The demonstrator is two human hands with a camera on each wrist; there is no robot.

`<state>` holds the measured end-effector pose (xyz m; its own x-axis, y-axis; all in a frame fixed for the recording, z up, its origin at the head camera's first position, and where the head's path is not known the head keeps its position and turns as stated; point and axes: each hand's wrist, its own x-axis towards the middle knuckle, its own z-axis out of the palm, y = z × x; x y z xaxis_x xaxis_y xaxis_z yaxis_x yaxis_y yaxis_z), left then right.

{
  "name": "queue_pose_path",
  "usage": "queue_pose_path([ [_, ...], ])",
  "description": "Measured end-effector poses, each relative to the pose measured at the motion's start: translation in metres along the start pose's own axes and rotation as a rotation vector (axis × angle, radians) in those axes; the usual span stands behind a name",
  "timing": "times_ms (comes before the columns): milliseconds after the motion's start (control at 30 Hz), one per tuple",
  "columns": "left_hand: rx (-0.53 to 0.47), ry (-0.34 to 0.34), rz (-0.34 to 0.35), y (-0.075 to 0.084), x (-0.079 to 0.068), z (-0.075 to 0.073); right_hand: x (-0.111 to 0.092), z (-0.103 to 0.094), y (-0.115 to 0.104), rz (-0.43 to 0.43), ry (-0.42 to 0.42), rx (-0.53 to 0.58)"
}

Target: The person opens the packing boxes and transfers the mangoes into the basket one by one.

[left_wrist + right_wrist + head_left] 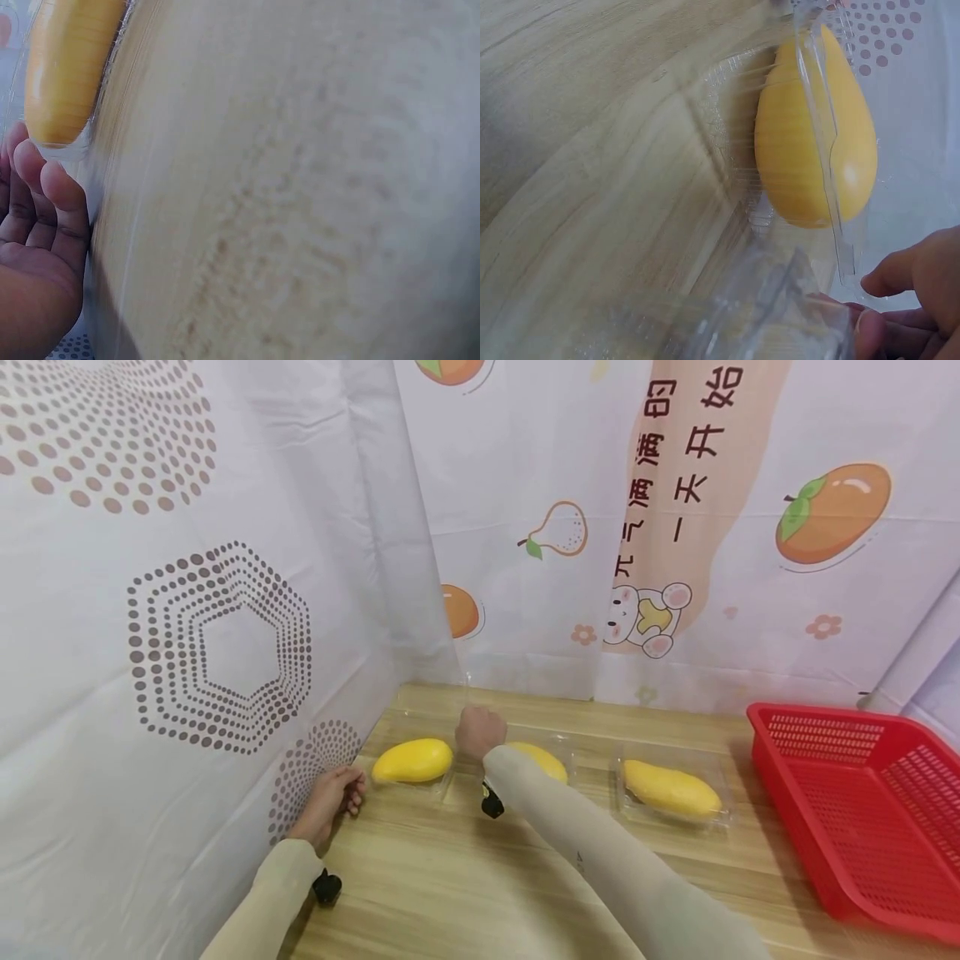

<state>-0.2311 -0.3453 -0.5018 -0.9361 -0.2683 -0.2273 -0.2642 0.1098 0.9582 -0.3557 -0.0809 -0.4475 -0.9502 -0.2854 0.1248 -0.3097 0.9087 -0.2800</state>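
Observation:
A yellow mango (412,761) lies in a clear plastic box (442,789) at the left, its lid standing raised at the back. Beside the box's left end is my left hand (335,799), its fingers loosely bent; in the left wrist view the fingertips (64,184) come close to the box end. My right hand (480,732) is at the box's right back corner. The right wrist view shows its thumb and bent fingers around the clear plastic edge (845,259), the thumb apart from the fingers; whether they pinch the plastic is unclear.
A second mango (543,762) in a clear box is partly hidden by my right forearm. Farther right sits a third boxed mango (671,788), then a red plastic basket (795,810). Printed curtains (525,452) hang behind and to the left of the wooden table (420,877).

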Motion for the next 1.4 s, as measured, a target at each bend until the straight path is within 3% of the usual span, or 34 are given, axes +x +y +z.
queue_pose_path([
  [200,-0.007,0.004,-0.004,0.0,0.0,0.0,-0.005,-0.003,-0.003,-0.019,-0.027,-0.01],
  [567,-0.012,0.0,0.003,-0.002,0.0,0.001,-0.005,0.001,-0.003,-0.071,-0.078,-0.143],
  [1100,-0.005,-0.001,0.02,-0.003,0.0,0.001,-0.007,0.007,0.0,-0.121,-0.023,-0.162],
  [1400,-0.005,-0.006,0.021,-0.004,0.0,-0.001,-0.013,-0.001,-0.002,-0.15,0.015,-0.206],
])
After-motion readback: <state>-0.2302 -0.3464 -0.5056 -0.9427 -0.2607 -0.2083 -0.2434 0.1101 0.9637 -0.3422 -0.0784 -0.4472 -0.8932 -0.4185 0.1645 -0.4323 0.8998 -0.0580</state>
